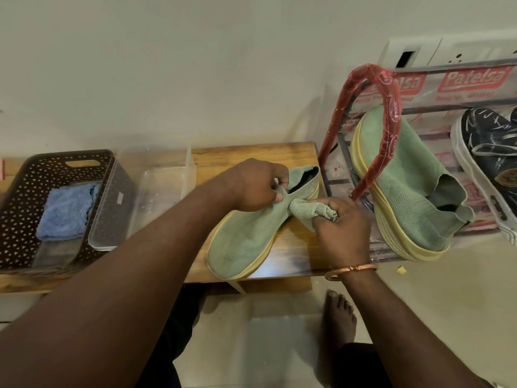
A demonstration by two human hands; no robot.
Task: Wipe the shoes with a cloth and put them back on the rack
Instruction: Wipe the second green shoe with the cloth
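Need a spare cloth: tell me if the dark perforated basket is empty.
No, a folded blue cloth lies inside the dark perforated plastic basket.

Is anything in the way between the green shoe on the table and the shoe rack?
Yes. The rack's red-wrapped end loop stands between the green shoe and the shelf, and the other green shoe already lies at that near end. It likely has to go up and around.

One wide-angle camera, worn on the head, looks forward and steeply down from above and behind the left hand (257, 186) and right hand (340, 228), close over both; the wall (195, 65) lies beyond the hands, the floor (279, 331) below and behind them.
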